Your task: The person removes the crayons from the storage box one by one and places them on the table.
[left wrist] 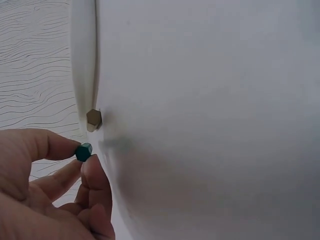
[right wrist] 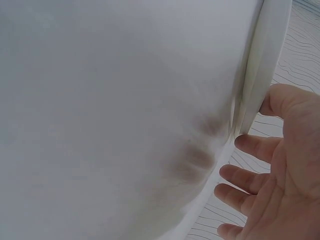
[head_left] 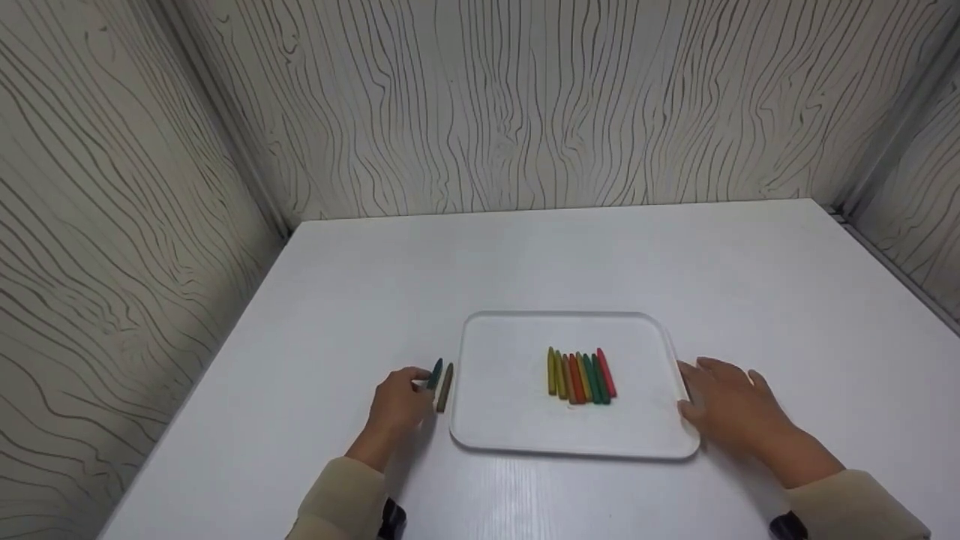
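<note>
My left hand [head_left: 401,401] pinches a dark teal crayon [left wrist: 83,152] between thumb and fingertips, just left of the tray. Its pointed tip aims away from me. Beside it, along the tray's left rim, an olive-brown crayon [head_left: 445,388] lies on the table. The white tray [head_left: 495,442] has rounded corners and bears a row of several crayons [head_left: 581,377], in yellow-green, brown, orange, green and red. My right hand [head_left: 731,405] is at the tray's right rim, thumb and fingertips touching the edge. In the right wrist view its fingers [right wrist: 245,177] are spread and only slightly bent.
The white table [head_left: 375,277] extends past the tray on all sides. Behind it rises a panel [head_left: 525,112] with a wood-grain pattern, and similar panels stand at left and right.
</note>
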A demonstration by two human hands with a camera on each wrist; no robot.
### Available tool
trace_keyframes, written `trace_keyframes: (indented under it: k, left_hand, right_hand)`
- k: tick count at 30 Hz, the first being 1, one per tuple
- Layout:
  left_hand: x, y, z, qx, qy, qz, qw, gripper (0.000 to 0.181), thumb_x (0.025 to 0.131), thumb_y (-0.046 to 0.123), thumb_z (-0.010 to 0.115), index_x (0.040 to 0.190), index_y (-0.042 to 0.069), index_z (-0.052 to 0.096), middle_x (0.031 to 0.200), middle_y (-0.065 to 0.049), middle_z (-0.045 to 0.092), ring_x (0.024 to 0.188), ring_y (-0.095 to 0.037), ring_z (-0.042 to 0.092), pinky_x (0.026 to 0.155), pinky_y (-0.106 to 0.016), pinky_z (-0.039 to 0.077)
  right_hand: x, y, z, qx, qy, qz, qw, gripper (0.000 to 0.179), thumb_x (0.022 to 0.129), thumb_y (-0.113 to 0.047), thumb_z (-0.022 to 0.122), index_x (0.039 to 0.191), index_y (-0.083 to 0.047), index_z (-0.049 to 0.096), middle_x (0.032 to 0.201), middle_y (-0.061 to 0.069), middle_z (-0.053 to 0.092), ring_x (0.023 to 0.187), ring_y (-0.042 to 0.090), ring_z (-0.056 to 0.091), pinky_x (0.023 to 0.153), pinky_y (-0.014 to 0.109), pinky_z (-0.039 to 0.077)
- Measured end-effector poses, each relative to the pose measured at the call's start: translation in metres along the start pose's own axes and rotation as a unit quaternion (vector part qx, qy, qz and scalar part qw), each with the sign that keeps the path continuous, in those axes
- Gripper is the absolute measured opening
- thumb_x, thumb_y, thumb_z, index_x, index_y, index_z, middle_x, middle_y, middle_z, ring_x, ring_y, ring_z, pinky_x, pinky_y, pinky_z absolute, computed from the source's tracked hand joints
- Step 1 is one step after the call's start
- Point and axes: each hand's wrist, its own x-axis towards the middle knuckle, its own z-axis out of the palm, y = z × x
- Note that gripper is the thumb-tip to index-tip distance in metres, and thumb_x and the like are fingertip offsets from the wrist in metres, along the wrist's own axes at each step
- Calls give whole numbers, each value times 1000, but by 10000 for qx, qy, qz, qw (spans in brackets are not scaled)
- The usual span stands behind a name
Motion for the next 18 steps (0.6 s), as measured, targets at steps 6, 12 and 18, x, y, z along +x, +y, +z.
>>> trace_keyframes:
  k: [6, 12, 18]
  left_hand:
    - [-3, -1, 0, 77, -64, 146, 9998, 32, 88, 3, 53, 119, -3, 62, 104, -17, 62, 95, -30, 59, 78, -43, 49]
    - [-2, 0, 0, 175, -51, 224, 9996, 33, 87, 3, 53, 117, -3, 62, 104, -18, 63, 95, -32, 60, 79, -45, 49]
    - [-2, 2, 1, 304, -38, 171, 9994, 33, 84, 3, 56, 117, -2, 62, 112, -21, 62, 110, -40, 55, 90, -50, 44]
  right_hand:
    - [-1, -1, 0, 133, -65, 85, 9999, 58, 90, -30, 59, 137, 2, 46, 136, 30, 41, 126, 49, 32, 96, 69, 13]
    - [-1, -2, -1, 108, -46, 82, 9999, 58, 90, -29, 60, 137, 2, 46, 136, 30, 41, 126, 49, 32, 97, 69, 13]
    - [-1, -2, -1, 29, -41, 80, 10000, 58, 90, -29, 60, 136, 3, 46, 135, 30, 42, 126, 49, 33, 96, 69, 15]
